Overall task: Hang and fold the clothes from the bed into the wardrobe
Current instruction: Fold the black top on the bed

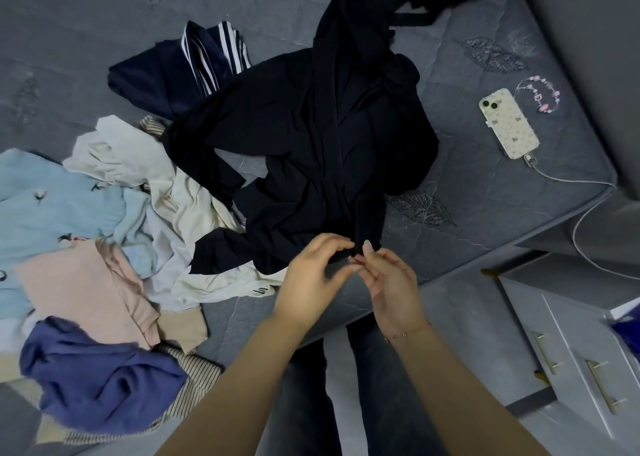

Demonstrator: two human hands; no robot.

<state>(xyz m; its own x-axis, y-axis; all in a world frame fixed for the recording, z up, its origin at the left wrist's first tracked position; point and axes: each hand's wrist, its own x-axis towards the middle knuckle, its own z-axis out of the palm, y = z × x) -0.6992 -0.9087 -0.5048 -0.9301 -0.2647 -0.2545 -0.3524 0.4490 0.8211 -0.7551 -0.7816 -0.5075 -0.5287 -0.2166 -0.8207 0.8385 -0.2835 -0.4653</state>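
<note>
A crumpled black garment (322, 137) lies spread over the middle of the grey bed (485, 192). Its near edge reaches the bed's front, where both hands meet. My left hand (313, 279) and my right hand (391, 282) pinch the garment's bottom edge between fingertips, close together. To the left lies a heap of clothes: a cream garment (138, 164), a light blue one (59, 206), a pink one (79, 286), a blue one (100, 372) and a navy piece with white stripes (194, 64).
A phone (508, 123) in a patterned case lies on the bed's right side, plugged into a white cable (578, 234), with a beaded charm (540, 92) beside it. A black bag strap (412, 19) sits at the far edge. White drawers (571, 351) stand at the right.
</note>
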